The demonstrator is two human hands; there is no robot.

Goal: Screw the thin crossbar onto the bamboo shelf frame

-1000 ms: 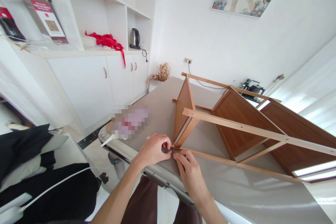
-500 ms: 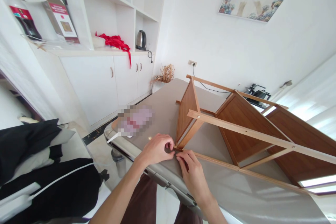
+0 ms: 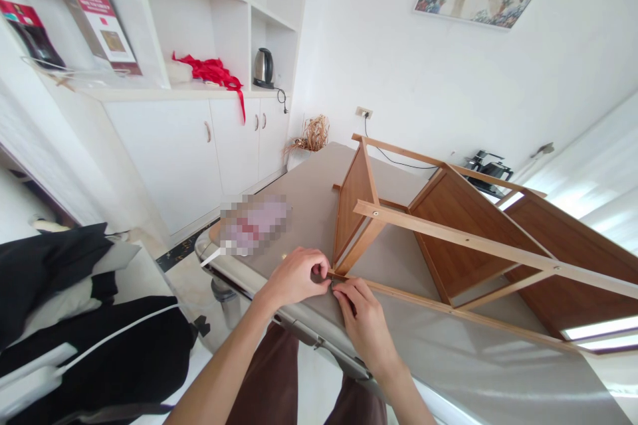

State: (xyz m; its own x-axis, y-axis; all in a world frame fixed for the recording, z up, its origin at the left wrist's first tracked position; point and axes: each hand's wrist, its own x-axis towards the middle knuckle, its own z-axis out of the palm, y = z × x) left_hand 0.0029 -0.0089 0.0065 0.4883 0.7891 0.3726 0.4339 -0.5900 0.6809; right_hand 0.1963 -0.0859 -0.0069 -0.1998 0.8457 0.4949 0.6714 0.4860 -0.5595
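A wooden shelf rack [image 3: 463, 237] with brown panels lies on its side on the grey table [image 3: 279, 265]. At the near end of its lower rail, my left hand [image 3: 298, 277] is closed, thumb and fingers curled together in a pinch. Close beside it, my right hand [image 3: 363, 312] is also closed, its fingertips pinched near the same rail end. Something small and dark shows between the two sets of fingertips, too small to name. Which hand grips it, or whether both do, is hidden by the fingers.
A blurred-out pale purple item [image 3: 256, 222] lies at the table's left corner. Dark clothes [image 3: 100, 345] and a white cable lie on a surface at lower left. White cabinets [image 3: 164, 166] carry a kettle [image 3: 263, 68] and red ribbon [image 3: 212, 72]. A black appliance [image 3: 491, 169] stands behind the rack.
The whole view has shifted slightly, with the scene a little higher in the picture. Both hands stay pinched at the same rail end, with hardly any visible change in the fingers.
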